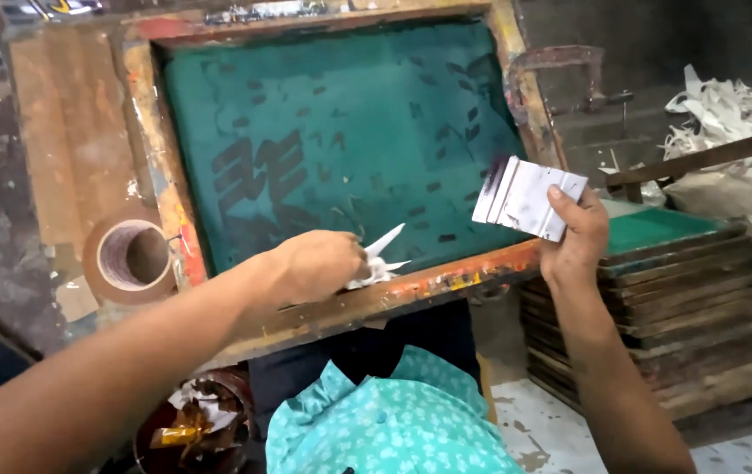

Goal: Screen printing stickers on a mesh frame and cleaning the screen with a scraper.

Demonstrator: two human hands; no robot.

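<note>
While the left hand [319, 263] pinches a crumpled white scrap [377, 261] at the green screen [341, 132] near its frame edge, the right hand [576, 237] grips white cards [527, 197] over the right rail. Cards' left edge looks ink-smeared, possibly; wiping seems under way, mesh stencil marks remain.

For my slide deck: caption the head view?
Left hand wipes green printing screen with paper scrap; right hand holds white card.

Paint-stained rough wooden frame [165, 175] holds matt green mesh [341, 132]; crumpled white paper [376, 259].
</note>
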